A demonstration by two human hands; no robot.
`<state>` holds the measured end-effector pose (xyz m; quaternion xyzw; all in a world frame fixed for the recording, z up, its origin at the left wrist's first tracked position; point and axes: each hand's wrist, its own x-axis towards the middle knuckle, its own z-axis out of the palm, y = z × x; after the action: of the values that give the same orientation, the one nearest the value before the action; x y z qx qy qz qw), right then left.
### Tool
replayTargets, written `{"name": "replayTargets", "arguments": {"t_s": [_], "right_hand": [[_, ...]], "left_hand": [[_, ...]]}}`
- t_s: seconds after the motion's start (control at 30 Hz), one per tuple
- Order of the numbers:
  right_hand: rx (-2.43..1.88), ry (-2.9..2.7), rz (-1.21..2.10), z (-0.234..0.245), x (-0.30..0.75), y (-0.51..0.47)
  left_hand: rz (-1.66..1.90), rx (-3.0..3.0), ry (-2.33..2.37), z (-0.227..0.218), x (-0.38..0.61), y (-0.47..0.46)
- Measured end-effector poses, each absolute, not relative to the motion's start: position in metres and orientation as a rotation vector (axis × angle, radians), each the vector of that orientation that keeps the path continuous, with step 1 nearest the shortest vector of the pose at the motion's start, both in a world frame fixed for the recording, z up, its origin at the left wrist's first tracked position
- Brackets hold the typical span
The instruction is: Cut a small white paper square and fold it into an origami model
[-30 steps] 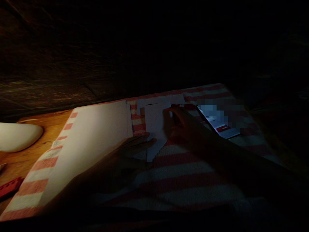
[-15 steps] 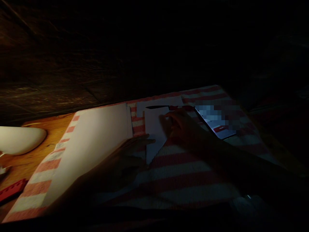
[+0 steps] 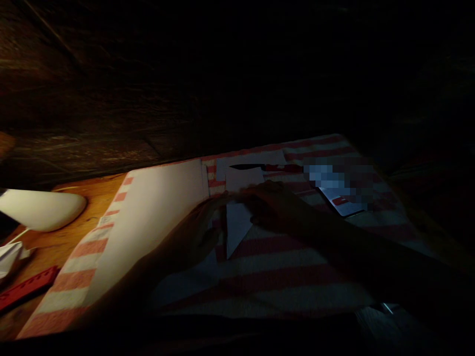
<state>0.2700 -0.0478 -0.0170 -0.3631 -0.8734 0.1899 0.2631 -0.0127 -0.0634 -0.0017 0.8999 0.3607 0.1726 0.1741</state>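
A folded white paper piece (image 3: 239,225) with a slanted lower edge lies on a red-and-white striped cloth (image 3: 289,277). My left hand (image 3: 204,222) is at its left edge, thumb and forefinger apart. Across the paper's middle reaches my right hand (image 3: 272,202), its fingers stretched leftward and its thumb lower down near the slanted edge. The fingertips of both hands come close together, in deep shadow. Just beyond the paper lies a knife (image 3: 248,167) with a dark blade and red handle, partly over another white sheet (image 3: 237,160).
A large white sheet (image 3: 159,198) covers the cloth's left part. At right lies a lit phone (image 3: 343,202), its screen partly blurred. On the wooden table (image 3: 107,185) at left are a white lamp head (image 3: 52,210) and a red bumpy strip (image 3: 31,287). A dark wall stands behind.
My right hand has gone from a raised pinch to fingers stretched over the paper. My left hand has drawn back to the paper's left edge. The view has shifted slightly left.
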Motion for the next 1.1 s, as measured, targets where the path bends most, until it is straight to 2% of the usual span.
{"name": "replayTargets", "arguments": {"t_s": [0.23, 0.43, 0.67, 0.83, 1.1], "right_hand": [[-0.952, -2.295, 0.61, -0.015, 0.27, -0.046], [-0.743, -2.431, 0.587, -0.002, 0.278, -0.042], [-0.826, -2.567, 0.63, 0.01, 0.291, -0.045], [-0.782, -2.564, 0.836, 0.016, 0.295, -0.047], [-0.807, -2.552, 0.842, 0.024, 0.293, -0.052]], "left_hand": [[0.442, 2.454, 1.021, 0.0, -0.008, -0.063], [0.424, 2.647, 0.912, -0.008, -0.011, -0.059], [0.358, 2.728, 0.949, -0.008, -0.012, -0.061], [0.355, 2.737, 0.963, -0.006, -0.011, -0.062], [0.386, 2.856, 0.935, -0.005, -0.008, -0.059]]}}
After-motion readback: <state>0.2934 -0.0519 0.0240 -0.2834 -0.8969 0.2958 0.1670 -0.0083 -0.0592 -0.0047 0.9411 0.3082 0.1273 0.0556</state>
